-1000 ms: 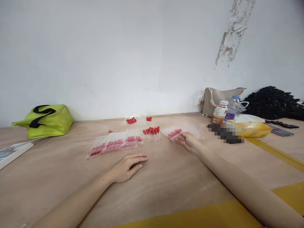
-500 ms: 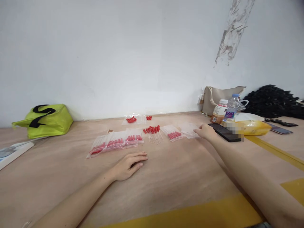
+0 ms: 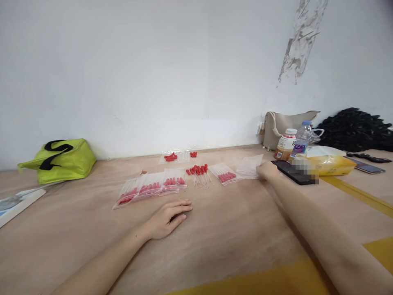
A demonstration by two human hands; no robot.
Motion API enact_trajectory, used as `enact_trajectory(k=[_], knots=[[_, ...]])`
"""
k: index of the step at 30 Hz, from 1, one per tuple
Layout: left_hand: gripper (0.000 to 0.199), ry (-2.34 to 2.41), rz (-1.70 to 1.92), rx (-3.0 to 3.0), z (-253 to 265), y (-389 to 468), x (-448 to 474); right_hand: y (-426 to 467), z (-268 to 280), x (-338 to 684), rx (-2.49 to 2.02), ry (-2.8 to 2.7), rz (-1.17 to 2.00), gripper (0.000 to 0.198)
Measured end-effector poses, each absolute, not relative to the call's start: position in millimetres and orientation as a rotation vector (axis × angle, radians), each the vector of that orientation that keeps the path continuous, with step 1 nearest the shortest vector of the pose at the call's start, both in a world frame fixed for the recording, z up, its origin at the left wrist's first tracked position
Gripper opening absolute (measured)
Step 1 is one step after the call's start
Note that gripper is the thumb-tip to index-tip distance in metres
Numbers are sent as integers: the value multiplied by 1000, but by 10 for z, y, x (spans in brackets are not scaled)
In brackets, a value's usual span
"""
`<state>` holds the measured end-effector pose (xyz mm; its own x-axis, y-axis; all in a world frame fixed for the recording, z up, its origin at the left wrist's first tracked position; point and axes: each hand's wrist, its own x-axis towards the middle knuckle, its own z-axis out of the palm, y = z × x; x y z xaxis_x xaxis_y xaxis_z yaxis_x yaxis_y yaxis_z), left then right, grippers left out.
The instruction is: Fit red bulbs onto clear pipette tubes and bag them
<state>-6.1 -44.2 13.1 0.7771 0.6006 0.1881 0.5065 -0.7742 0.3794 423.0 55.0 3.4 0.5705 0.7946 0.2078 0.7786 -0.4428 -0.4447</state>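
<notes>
My left hand (image 3: 168, 219) rests on the table with its fingers stretched out, holding nothing. At the right, my right hand (image 3: 267, 170) pinches the edge of a clear plastic bag (image 3: 250, 164), whose upper corner stands up from the table. Left of it lies a bag of red-tipped sticks (image 3: 225, 176). In the middle is a loose bunch of red-headed sticks with pale stems (image 3: 199, 174). Beyond my left hand, several filled zip bags (image 3: 150, 186) overlap in a row. The fingertips of my right hand are partly hidden.
Red pieces (image 3: 170, 157) lie on clear plastic near the wall. A black phone (image 3: 293, 172), a tissue pack (image 3: 333, 162), a milk-tea bottle (image 3: 286, 144) and a water bottle (image 3: 302, 137) stand at the right. A yellow-green bag (image 3: 66, 162) sits at the left.
My right hand has shifted slightly right, and the clear bag's edge has come up beside it. My left hand stays in place. The view has moved slightly.
</notes>
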Motion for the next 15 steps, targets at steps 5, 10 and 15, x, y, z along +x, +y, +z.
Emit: enact_trajectory(k=[5,10,15], knots=[[33,852,422,2681,125,-448,-71,406,208,4049,-2305,-1153,-36,34],[49,956,543,2704,137,-485,-66,144,298,3444,-1556,-1585,-367,31],[52,1051,900,2745,163,-493,-73,-419,84,2651,-985,-2342,-263,25]])
